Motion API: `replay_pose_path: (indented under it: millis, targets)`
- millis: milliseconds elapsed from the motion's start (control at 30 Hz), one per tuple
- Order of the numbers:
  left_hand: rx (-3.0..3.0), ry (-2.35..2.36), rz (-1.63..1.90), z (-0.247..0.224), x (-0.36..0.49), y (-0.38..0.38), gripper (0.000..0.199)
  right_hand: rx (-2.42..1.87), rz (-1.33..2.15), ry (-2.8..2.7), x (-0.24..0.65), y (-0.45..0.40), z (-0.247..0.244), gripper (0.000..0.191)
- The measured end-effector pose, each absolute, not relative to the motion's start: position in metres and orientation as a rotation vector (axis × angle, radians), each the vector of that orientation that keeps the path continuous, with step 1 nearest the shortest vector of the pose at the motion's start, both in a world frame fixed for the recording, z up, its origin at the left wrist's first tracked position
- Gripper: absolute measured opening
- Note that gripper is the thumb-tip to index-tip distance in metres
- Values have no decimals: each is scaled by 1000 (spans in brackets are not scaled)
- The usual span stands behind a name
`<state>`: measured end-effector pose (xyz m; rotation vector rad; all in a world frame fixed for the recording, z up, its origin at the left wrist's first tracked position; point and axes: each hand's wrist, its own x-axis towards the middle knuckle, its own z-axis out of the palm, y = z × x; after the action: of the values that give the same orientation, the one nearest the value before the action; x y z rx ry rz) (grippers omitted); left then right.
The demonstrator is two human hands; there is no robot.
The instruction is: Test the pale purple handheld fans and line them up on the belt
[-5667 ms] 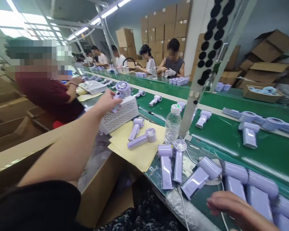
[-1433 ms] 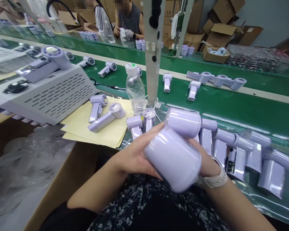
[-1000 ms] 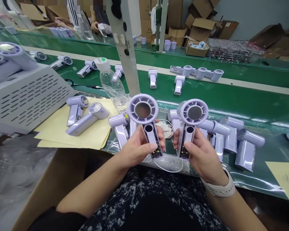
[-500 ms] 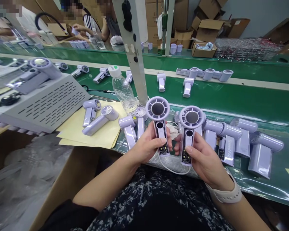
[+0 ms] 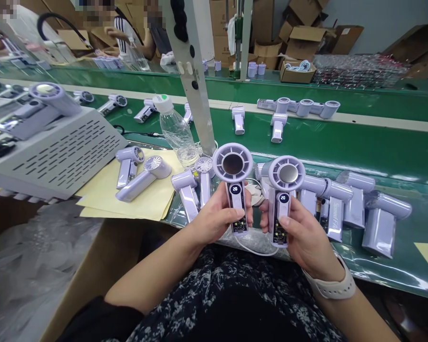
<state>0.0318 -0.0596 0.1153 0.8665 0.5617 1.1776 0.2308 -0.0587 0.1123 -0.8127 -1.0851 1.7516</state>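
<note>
My left hand [image 5: 219, 211] is wrapped round the handle of a lilac handheld fan [image 5: 233, 163], thumb on its front. A second lilac handheld fan [image 5: 287, 174] is gripped by my right hand [image 5: 305, 228], its thumb also pressed on the handle front. Both fans stand upright side by side, round heads facing me. Their small displays read 20, and bare circuit boards show low on the handles. Behind my right hand several more lilac fans [image 5: 380, 230] stand on the bench. Two fans [image 5: 189, 194] are just left of my left hand.
A plastic bottle [image 5: 178, 130] stands by a metal post [image 5: 196, 76]. At left, a slotted grey metal box [image 5: 64, 152] carries a fan; yellow paper [image 5: 157, 202] with two fans lies beside it. A green conveyor [image 5: 378, 147] with several fans runs behind. Co-workers sit across, and cardboard boxes stand behind.
The displays on both fans have gone from dark to lit, showing 20. The round centres of the fan heads look brighter. My hands stay almost in place; the view has shifted slightly.
</note>
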Motion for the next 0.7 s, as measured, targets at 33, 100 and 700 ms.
replay_pose_path:
  millis: [33, 100, 700]
  targets:
    - [863, 577, 1185, 115, 32, -58, 49, -823, 1728, -1089, 231, -59, 112, 28]
    - [833, 610, 1199, 111, 34, -54, 48, -837, 1706, -1087, 230, -59, 110, 24]
    - [1070, 629, 1189, 100, 35, -51, 41, -816, 1887, -904, 233, -53, 115, 36]
